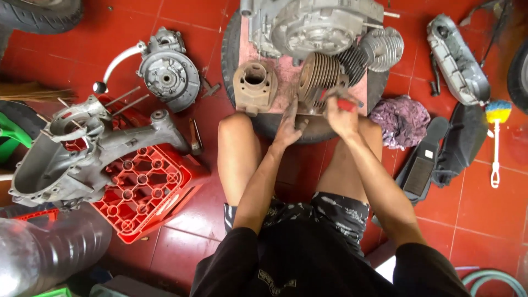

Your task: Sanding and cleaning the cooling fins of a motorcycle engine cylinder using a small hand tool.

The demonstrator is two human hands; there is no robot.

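I sit on a red tiled floor facing a tyre (231,52) topped by a pinkish board (286,82). On the board lie a finned brown cylinder (319,71), a rusty cylinder block (254,85), a silver finned cylinder (382,48) and a large grey engine case (311,25). My left hand (289,124) rests flat at the board's near edge, just below the finned brown cylinder. My right hand (341,113) grips a red-handled tool (347,104) held against that cylinder's near end.
A red plastic crate (146,192) at left carries a long grey crankcase (82,148). A round engine cover with kick lever (168,69) lies behind it. At right are a purple rag (401,121), a grey side cover (456,60), black footrest pieces (434,154) and a white-handled brush (496,137).
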